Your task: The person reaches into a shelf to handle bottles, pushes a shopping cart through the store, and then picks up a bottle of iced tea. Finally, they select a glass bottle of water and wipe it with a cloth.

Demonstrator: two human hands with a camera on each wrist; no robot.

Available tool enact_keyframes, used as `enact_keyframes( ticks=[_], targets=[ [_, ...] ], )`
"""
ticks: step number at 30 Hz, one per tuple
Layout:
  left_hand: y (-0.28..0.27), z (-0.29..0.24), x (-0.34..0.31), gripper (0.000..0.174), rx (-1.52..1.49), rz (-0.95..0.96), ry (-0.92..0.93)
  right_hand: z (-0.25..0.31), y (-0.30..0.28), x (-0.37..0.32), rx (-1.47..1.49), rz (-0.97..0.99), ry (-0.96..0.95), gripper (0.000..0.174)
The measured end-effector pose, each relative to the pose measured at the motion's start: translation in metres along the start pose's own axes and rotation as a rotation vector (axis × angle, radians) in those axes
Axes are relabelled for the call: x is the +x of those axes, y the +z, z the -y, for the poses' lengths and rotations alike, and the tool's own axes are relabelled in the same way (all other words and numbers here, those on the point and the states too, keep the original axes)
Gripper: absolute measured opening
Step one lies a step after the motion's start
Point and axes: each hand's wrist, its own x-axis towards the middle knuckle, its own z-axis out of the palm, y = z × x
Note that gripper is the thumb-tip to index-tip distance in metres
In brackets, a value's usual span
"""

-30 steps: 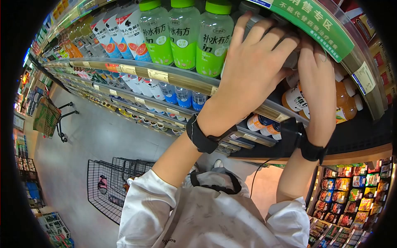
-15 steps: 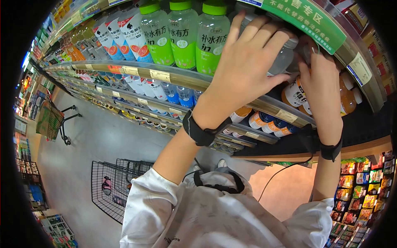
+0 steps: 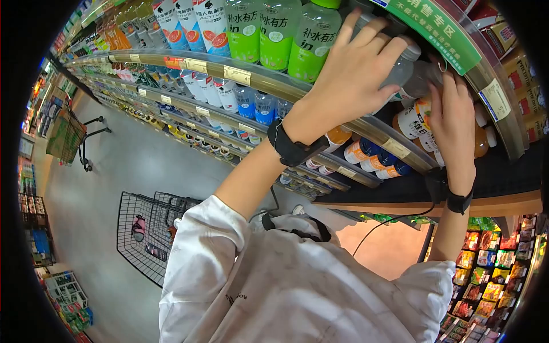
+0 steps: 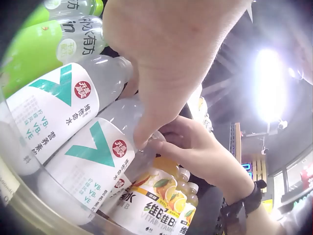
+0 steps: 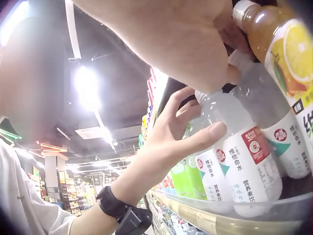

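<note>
In the head view my left hand reaches over the shelf's front row, fingers spread across the bottle tops. Its thumb lies against a clear vitamin water bottle with a white label, well seen in the right wrist view. Further right, my right hand has its fingers and thumb around the neck of another vitamin water bottle. That bottle leans slightly beside the orange vitamin drink bottles. The right fingertips are partly hidden behind bottles and hand.
Green-labelled bottles stand left of my left hand. A clear lip runs along the shelf edge. Overhead to the right hangs a green sign. Lower shelves hold more bottles; a black wire cart stands on the floor.
The right hand has drawn back to the right from among the bottles, and a clear bottle now shows between the hands. The left hand stays over the bottles while the head view shifts.
</note>
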Motion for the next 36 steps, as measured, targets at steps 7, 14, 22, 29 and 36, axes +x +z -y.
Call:
enact_keyframes(
  ticks=[7, 14, 22, 29, 36],
  targets=[
    [-0.001, -0.004, 0.000, 0.071, 0.041, 0.010, -0.010, 0.000, -0.009, -0.011, -0.013, -0.099, -0.121, 0.037],
    [0.010, -0.004, -0.004, 0.087, 0.255, 0.114, -0.009, -0.010, 0.004, -0.005, -0.067, -0.112, -0.092, 0.032],
    [0.019, -0.011, -0.005, 0.095, 0.248, 0.101, -0.052, -0.014, 0.010, 0.000, -0.180, 0.004, -0.106, 0.036],
    [0.024, -0.011, -0.004, 0.096, 0.251, 0.190, -0.119, -0.010, 0.011, 0.000, -0.261, 0.061, -0.034, 0.032],
    [0.026, -0.010, -0.003, 0.108, 0.307, 0.064, -0.051, -0.015, 0.003, -0.002, -0.127, 0.040, -0.131, 0.028]
  ],
)
